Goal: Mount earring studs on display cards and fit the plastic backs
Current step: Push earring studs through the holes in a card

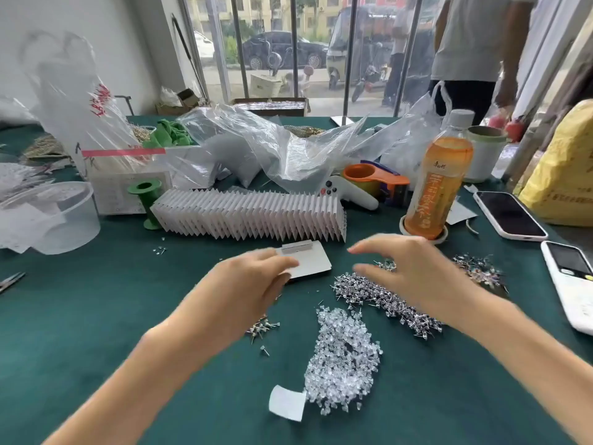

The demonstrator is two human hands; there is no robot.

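Observation:
A grey display card (313, 260) lies flat on the green cloth at the centre. My left hand (248, 284) reaches onto its left edge, fingers relaxed and blurred; I cannot tell whether it holds the card. My right hand (407, 271) hovers with spread fingers over a heap of earring studs (382, 295). A pile of clear plastic backs (343, 358) lies in front of the studs. A few loose studs (261, 327) lie under my left wrist. A long fanned row of mounted white cards (250, 215) stands behind the grey card.
An orange drink bottle (436, 175) stands at the right, with two phones (510, 215) (571, 281) beyond it. Plastic bags (272, 146), a tape dispenser (375, 179) and a clear tub (57, 216) crowd the back. A person (475, 53) stands by the window.

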